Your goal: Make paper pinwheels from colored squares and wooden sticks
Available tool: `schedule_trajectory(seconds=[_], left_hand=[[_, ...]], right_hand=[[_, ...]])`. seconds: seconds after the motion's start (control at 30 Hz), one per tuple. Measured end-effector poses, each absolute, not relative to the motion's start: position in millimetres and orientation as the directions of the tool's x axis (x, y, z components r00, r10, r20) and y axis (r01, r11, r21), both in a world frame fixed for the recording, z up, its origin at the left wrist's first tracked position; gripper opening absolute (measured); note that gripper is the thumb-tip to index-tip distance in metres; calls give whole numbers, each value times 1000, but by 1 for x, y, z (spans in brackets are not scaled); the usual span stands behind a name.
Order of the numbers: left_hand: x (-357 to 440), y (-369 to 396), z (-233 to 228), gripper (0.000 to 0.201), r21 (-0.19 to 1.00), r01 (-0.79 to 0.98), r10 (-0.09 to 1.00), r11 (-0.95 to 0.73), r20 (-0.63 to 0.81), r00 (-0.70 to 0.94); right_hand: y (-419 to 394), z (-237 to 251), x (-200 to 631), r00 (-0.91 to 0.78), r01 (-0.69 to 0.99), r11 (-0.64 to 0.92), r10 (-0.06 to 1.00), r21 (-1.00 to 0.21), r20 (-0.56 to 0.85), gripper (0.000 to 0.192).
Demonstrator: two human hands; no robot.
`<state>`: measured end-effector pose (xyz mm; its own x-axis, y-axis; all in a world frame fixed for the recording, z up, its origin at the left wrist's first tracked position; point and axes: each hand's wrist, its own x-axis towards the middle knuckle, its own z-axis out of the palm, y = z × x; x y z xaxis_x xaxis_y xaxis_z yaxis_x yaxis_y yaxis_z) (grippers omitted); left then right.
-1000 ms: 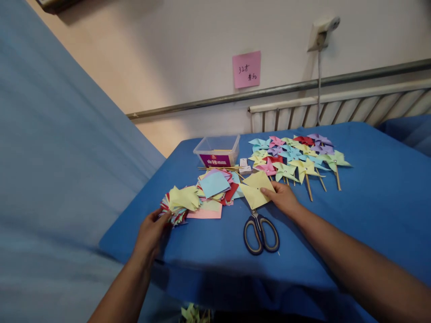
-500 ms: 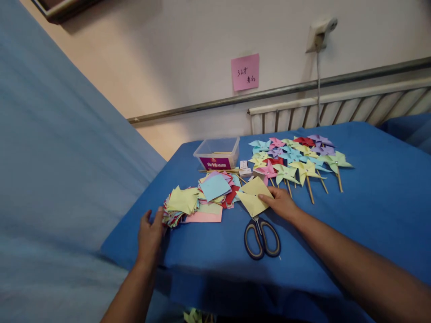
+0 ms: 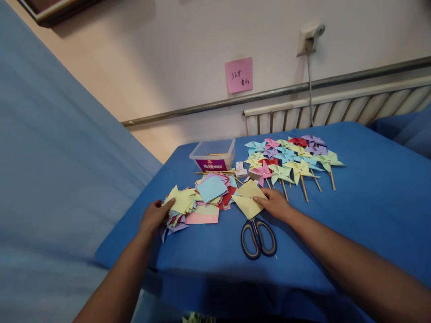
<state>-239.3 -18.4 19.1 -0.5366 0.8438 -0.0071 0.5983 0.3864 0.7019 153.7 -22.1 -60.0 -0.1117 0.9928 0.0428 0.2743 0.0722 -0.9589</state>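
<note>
My left hand (image 3: 156, 216) grips the left edge of a stack of cut paper squares (image 3: 182, 200), thumb on the pale yellow top sheet. Its fingers are partly hidden beside the stack. Between the thumb and fingers of my right hand (image 3: 275, 203) is a pale yellow paper square (image 3: 248, 207) with slits. Just below that square lie scissors (image 3: 258, 240) with dark handles toward me; the paper covers most of their blades. A second pile of coloured squares, blue on top (image 3: 212, 188), sits between my hands. Pink paper (image 3: 202, 218) lies in front of it.
Finished paper pinwheels (image 3: 286, 161) on sticks spread across the back right of the blue cloth (image 3: 363, 211). A clear plastic box (image 3: 213, 154) stands behind the piles, near wooden sticks (image 3: 215, 172) and small white boxes (image 3: 241, 172). A blue curtain (image 3: 60, 157) hangs at left.
My left hand has moved right and closed on the stack's edge, thumb now on top. Purple paper now sticks out below the stack. My right hand still holds the yellow square.
</note>
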Motion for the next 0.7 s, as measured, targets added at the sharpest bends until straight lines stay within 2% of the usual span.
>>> schedule_trajectory(seconds=[0.03, 0.13, 0.3, 0.43, 0.57, 0.7], left_hand=[[-240, -17, 24, 71, 652, 617, 851, 440, -83, -518], [-239, -10, 36, 53, 500, 723, 875, 476, -187, -446], [-239, 1, 39, 41, 430, 794, 901, 429, -266, -342], [-241, -4, 40, 40, 493, 735, 879, 466, -351, -322], [-236, -19, 47, 44, 596, 637, 870, 490, -377, -317], [-235, -34, 49, 50, 730, 450, 857, 514, -419, -299]], right_hand=[[-22, -60, 153, -117, 289, 77, 992, -954, 45, 29], [-22, -61, 153, -138, 331, 89, 989, -939, 45, 29], [-22, -63, 153, -140, 332, 81, 990, -940, 36, 28], [-23, -62, 153, -151, 301, 71, 988, -951, 26, 29], [-24, -61, 153, -169, 293, 68, 986, -954, 18, 28], [-26, -58, 153, -177, 300, 55, 984, -952, 1, 29]])
